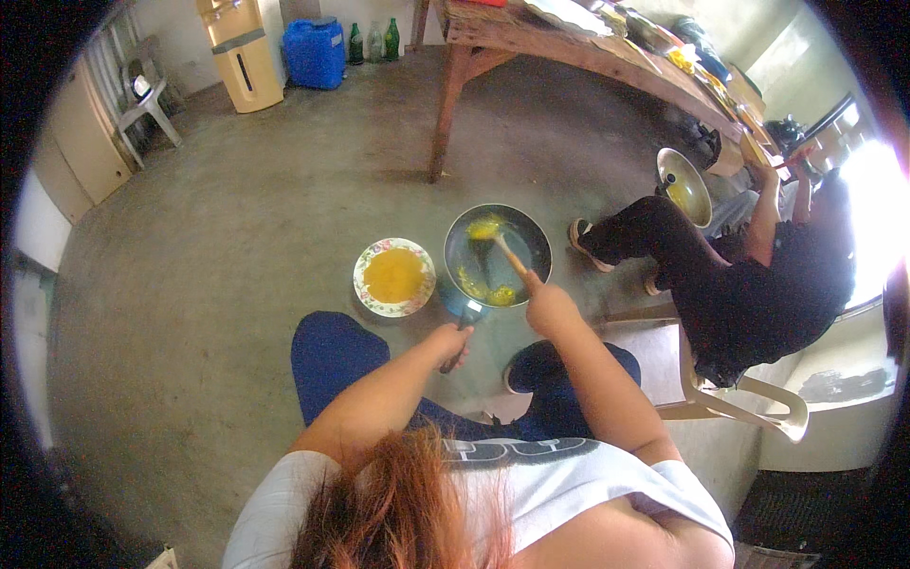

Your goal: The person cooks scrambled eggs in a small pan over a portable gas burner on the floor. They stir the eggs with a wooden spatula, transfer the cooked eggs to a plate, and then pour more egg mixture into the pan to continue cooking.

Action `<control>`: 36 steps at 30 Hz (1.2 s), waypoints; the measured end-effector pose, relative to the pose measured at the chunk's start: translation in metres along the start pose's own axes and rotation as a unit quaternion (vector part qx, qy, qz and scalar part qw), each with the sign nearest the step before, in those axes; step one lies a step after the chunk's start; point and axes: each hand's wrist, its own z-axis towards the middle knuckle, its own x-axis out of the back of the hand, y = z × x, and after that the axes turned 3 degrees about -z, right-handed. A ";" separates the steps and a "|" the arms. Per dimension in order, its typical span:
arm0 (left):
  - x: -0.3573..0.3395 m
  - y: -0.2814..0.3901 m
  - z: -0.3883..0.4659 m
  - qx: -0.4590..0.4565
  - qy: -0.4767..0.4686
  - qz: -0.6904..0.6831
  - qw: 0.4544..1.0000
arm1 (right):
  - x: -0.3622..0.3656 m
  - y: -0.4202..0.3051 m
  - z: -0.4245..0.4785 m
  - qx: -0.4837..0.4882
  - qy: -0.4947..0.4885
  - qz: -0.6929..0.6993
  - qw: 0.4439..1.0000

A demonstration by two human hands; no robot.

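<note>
My left hand [451, 345] is closed around the dark handle of a frying pan [522, 267]. In my right hand [552, 311] is a wooden utensil [513, 257], its far end resting in yellow food [484, 227] at the pan's upper left. More yellow bits [502, 294] lie along the pan's near side. Left of the pan stands a floral-rimmed plate [363, 293] bearing a flat, round yellow-orange food [393, 275]. Something blue [455, 300] shows partly beneath the pan; what it is stays mostly hidden.
Beyond the pan stands a wooden table [540, 35] loaded with items. At right, a person [768, 284] in dark clothes sits on a plastic chair [753, 412], near another pan [684, 188]. A blue jerrycan [313, 55], green bottles [392, 41] and a plastic chair [149, 107] are farther back.
</note>
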 end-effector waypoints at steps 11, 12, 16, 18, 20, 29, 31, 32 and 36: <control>0.008 -0.008 0.016 -0.009 -0.029 -0.053 0.998 | 0.023 0.038 -0.045 0.096 -0.039 0.028 0.994; 0.007 -0.001 0.012 -0.018 -0.031 -0.051 0.998 | 0.024 0.050 -0.048 0.098 -0.031 0.043 0.994; 0.012 -0.005 -0.001 -0.013 -0.035 -0.122 0.992 | 0.011 0.074 -0.056 0.072 -0.004 0.077 0.994; 0.020 -0.009 -0.001 0.005 -0.068 -0.147 0.987 | 0.007 0.081 -0.066 0.087 0.029 0.066 0.994; 0.028 -0.013 0.006 0.033 -0.036 -0.186 0.981 | 0.000 0.092 -0.066 0.110 0.067 0.040 0.991; 0.173 -0.123 0.142 0.162 0.337 -0.085 0.923 | -0.001 0.105 -0.056 0.132 0.078 0.007 0.988; 0.191 -0.143 0.171 0.163 0.365 -0.160 0.903 | -0.005 0.117 -0.051 0.170 0.115 0.022 0.978; 0.198 -0.151 0.186 0.152 0.373 -0.204 0.892 | -0.007 0.121 -0.051 0.171 0.116 0.022 0.978; 0.211 -0.188 0.225 0.076 0.361 -0.395 0.841 | -0.007 0.136 -0.031 0.209 0.100 0.024 0.973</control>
